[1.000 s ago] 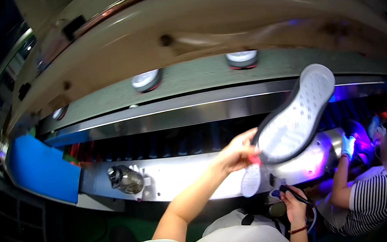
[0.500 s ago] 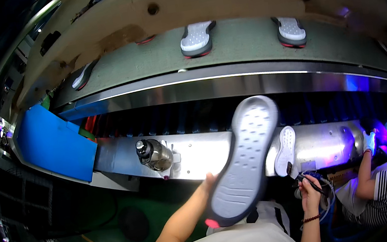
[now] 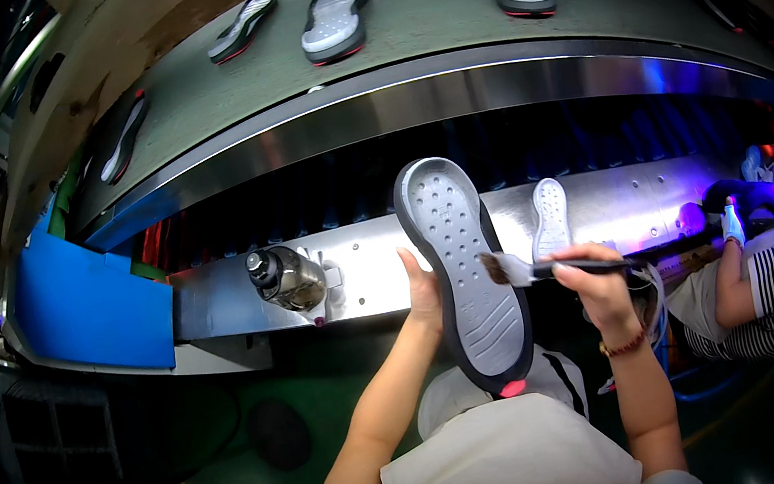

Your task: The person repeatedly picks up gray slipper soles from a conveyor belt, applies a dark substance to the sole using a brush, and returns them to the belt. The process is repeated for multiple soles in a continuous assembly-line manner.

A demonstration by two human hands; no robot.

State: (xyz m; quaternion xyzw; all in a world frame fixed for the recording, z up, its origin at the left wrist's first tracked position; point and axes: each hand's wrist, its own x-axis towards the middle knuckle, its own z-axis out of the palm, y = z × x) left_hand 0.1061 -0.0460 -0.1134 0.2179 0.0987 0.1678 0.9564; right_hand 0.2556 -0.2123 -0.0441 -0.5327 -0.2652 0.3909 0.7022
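Observation:
My left hand (image 3: 423, 289) grips the left edge of a grey shoe sole (image 3: 465, 270) with a dark rim, held lengthwise in front of me, inner face up. My right hand (image 3: 594, 282) holds a small brush (image 3: 525, 270) by its dark handle. The bristles touch the sole's right edge near its middle. A second, white sole (image 3: 549, 216) lies on the lit metal ledge (image 3: 381, 265) just beyond the brush.
A round glass jar (image 3: 285, 277) sits on the ledge to the left. Several soles (image 3: 334, 19) ride the grey conveyor belt (image 3: 432, 12) above. A blue panel (image 3: 93, 304) stands at the left. Another person in a striped shirt (image 3: 769, 288) works at the right.
My left hand has brought the sole down from high on the right to in front of me. My right hand has come up with the brush to its edge.

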